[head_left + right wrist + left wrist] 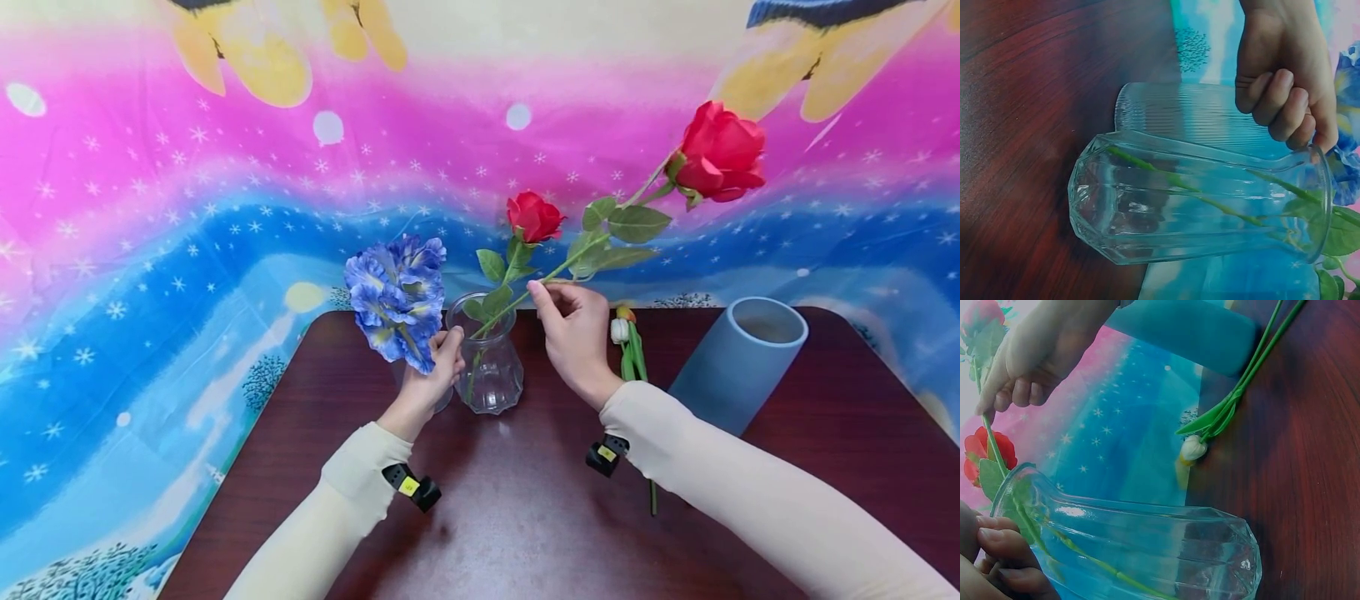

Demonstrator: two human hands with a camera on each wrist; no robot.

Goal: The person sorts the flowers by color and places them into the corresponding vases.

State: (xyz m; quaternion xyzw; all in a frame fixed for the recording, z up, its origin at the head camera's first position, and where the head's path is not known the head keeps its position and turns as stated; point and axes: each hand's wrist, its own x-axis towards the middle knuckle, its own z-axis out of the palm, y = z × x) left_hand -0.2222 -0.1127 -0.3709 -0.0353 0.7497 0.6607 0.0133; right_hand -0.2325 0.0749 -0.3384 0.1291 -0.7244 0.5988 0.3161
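Observation:
My right hand pinches the green stem of a large red rose, which tilts up to the right. The lower end of that stem reaches into the neck of a clear faceted glass vase. A second red rose stands in the same vase, its stem running down to the base. At the rim, my left hand holds the vase with curled fingers; the thumb's grip is partly hidden. Just left of this hand are blue flowers, above a ribbed glass vase that the hand partly covers.
To the right, white and yellow tulips lie on the dark wooden table, partly behind the right forearm. A tall blue-grey vase stands further right. Behind the table hangs a colourful patterned cloth.

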